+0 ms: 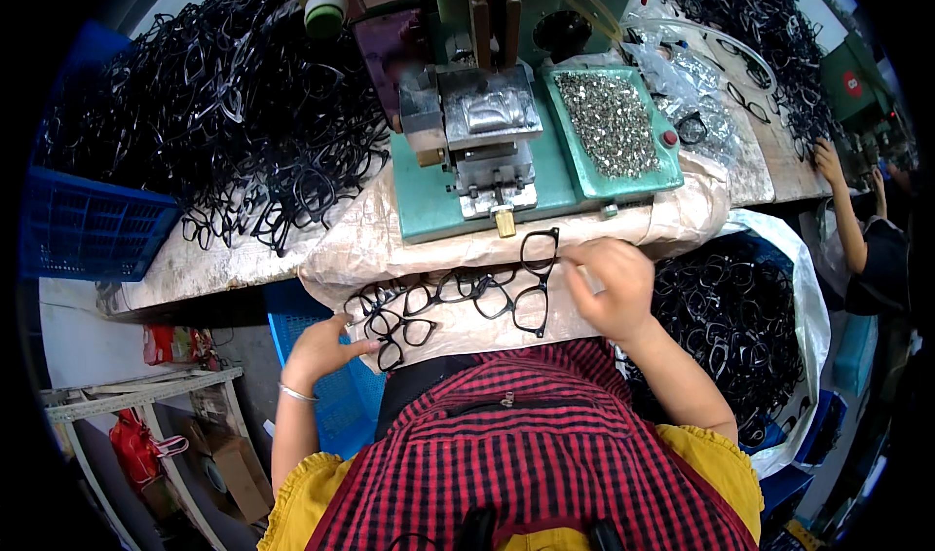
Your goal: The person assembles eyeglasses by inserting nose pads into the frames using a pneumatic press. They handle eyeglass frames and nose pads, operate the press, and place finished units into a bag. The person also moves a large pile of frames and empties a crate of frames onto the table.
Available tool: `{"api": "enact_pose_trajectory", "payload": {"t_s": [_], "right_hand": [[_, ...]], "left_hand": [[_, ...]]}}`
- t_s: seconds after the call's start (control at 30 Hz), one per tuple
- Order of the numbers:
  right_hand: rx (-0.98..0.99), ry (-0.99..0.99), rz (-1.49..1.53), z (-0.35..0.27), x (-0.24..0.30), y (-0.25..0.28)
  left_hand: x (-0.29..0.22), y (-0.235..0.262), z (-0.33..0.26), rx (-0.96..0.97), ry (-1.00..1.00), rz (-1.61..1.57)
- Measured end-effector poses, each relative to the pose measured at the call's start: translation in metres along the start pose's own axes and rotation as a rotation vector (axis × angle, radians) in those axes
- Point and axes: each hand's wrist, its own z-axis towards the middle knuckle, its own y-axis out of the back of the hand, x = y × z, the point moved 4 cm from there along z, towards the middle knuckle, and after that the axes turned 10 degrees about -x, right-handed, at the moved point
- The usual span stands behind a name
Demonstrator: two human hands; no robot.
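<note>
My right hand (616, 288) pinches a black eyeglass frame front (517, 309) at its edge, holding it turned upright over the paper-covered lap area. My left hand (323, 349) rests at the left edge of the brown paper (453, 332), its thumb and forefinger apart. The thumb tip touches or nearly touches a nearby black eyeglass frame (430, 335). Several more black frames lie in an overlapping row between my hands. Beyond them stands a green bench machine with a metal fixture (495, 113) and a brass-coloured piece at its front.
A green tray (664, 173) of small metal parts sits right of the fixture. Heaped black frames (234, 74) cover the bench at left, beside a blue basket (88, 225). A white-lined container (813, 327) of frames stands at right. A co-worker's arm (845, 200) shows far right.
</note>
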Motion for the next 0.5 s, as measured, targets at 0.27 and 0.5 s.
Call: {"api": "enact_pose_trajectory", "payload": {"t_s": [0.27, 0.5], "right_hand": [[0.093, 0.048, -0.296, -0.01, 0.011, -0.038], [0.046, 0.105, -0.447, -0.007, -0.01, -0.072]], "left_hand": [[0.003, -0.089, 0.018, -0.19, -0.091, -0.383], [-0.017, -0.069, 0.006, -0.234, -0.16, -0.228]]}}
